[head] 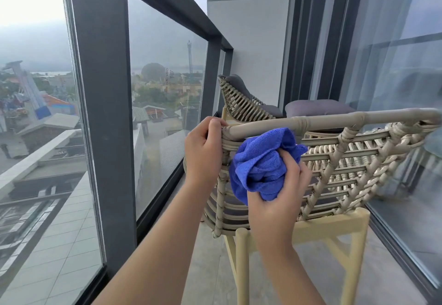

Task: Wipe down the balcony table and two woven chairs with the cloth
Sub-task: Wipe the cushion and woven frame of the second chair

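While left hand (203, 151) grips near chair (346, 161) top rail,
R hand (279, 190) holds bunched blue cloth (260, 161) w/ curled fingers, pressed on woven back.

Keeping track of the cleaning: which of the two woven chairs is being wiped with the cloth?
The near chair, seen from behind: the left hand grips its top rail, the right hand holds the blue cloth against it. The far chair is untouched.

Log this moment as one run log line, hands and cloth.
step: wiping near chair back | left hand: grips top rail corner | right hand: holds bunched blue cloth against weave | far chair: untouched
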